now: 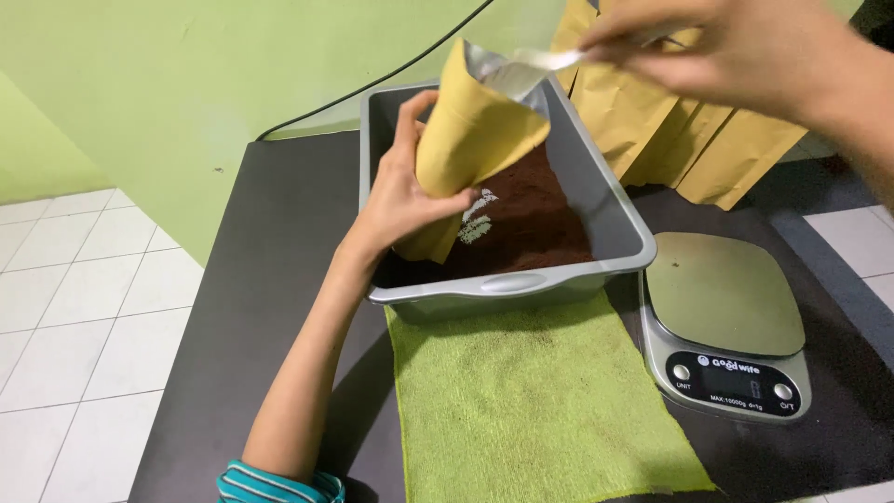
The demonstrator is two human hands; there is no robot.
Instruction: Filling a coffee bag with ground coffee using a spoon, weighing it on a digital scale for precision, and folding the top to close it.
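Right now the left hand (402, 200) is holding a tan paper pouch (470, 140) over a grey tray (615, 219) full of brown powder (531, 219). Its grip is closing around the pouch's lower half, tilting the open, silver-lined mouth up. The right hand (745, 51) is hovering above that mouth, pinching a small silvery scoop (549, 61) — blurry, so I cannot tell what is in it. The step looks like filling the pouch from the tray. Next, the scoop needs to tip straight into the mouth while the left hand is keeping the pouch steady — otherwise powder could be falling on the green cloth (540, 401). A kitchen scale (726, 321) is sitting beside the tray on the dark desk (270, 261). More tan pouches (689, 140) are leaning behind.
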